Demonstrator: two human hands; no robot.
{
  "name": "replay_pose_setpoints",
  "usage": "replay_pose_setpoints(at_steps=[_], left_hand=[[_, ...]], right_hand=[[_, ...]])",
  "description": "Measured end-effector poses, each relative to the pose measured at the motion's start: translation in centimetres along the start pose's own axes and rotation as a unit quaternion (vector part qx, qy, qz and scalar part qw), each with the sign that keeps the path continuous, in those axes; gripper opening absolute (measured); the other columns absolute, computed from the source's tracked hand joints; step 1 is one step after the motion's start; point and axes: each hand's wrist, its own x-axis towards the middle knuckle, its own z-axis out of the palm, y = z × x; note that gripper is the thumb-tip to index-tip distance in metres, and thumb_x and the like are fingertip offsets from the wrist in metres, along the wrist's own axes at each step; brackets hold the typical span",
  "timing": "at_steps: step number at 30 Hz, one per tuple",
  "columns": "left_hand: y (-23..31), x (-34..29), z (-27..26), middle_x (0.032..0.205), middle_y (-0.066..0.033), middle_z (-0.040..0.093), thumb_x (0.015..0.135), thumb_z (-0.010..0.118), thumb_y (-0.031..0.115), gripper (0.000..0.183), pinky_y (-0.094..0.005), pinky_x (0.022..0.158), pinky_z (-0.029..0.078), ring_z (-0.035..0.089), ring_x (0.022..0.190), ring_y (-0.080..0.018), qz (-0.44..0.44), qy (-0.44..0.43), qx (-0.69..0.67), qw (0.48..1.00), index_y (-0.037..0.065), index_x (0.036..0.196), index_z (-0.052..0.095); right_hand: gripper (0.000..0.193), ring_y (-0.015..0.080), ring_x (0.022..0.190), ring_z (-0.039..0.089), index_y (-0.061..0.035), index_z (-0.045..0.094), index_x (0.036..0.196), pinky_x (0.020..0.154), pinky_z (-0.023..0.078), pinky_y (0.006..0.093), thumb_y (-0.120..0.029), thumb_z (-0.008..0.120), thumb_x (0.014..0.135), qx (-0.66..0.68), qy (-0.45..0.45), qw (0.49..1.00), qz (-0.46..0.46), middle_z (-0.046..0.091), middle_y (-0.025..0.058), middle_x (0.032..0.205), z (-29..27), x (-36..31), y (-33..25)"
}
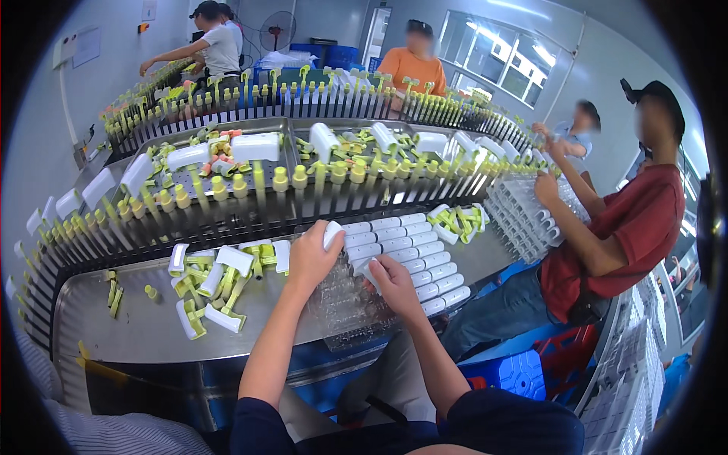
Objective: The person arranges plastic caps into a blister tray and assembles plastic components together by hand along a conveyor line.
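Several rows of white pieces (406, 243) fill the right side of the clear tray (339, 312) at the tabletop's (144, 330) front edge; its near-left corner looks unfilled. Left hand (309, 254) grips one, right hand (396, 287) curls at another, hold unclear.

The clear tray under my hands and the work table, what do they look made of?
The tray: probably thin, glossy plastic; it is see-through with bright glints. The table: likely stainless steel with a satin finish, judging by its grey sheen.
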Motion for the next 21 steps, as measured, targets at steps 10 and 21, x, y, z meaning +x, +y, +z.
replay_pose_setpoints(at_steps=[10, 21], left_hand=[[-0.3, 0.57, 0.41, 0.087, -0.024, 0.068, 0.091, 0.065, 0.03, 0.029, -0.0484, 0.069, 0.05, 0.065, 0.082, -0.044, 0.007, 0.019, -0.004, 1.0, 0.002, 0.099, 0.062], [-0.17, 0.59, 0.75, 0.085, -0.0247, 0.068, 0.094, 0.063, 0.03, 0.031, -0.0423, 0.07, 0.051, 0.067, 0.082, -0.0423, -0.018, 0.01, 0.005, 1.0, 0.001, 0.104, 0.062]], right_hand=[[0.031, 0.01, 0.067, 0.061, 0.0004, 0.063, 0.095, 0.064, 0.048, 0.0263, -0.03, 0.059, 0.098, -0.02, 0.013, 1.0, 0.009, 0.065, 0.0048, 0.074, -0.04, 0.55, -0.48], [0.029, 0.0085, 0.069, 0.059, 0.0006, 0.064, 0.1, 0.065, 0.049, 0.0254, -0.027, 0.057, 0.1, -0.009, 0.002, 1.0, -0.005, 0.063, 0.0023, 0.078, -0.21, 0.42, -0.57]])
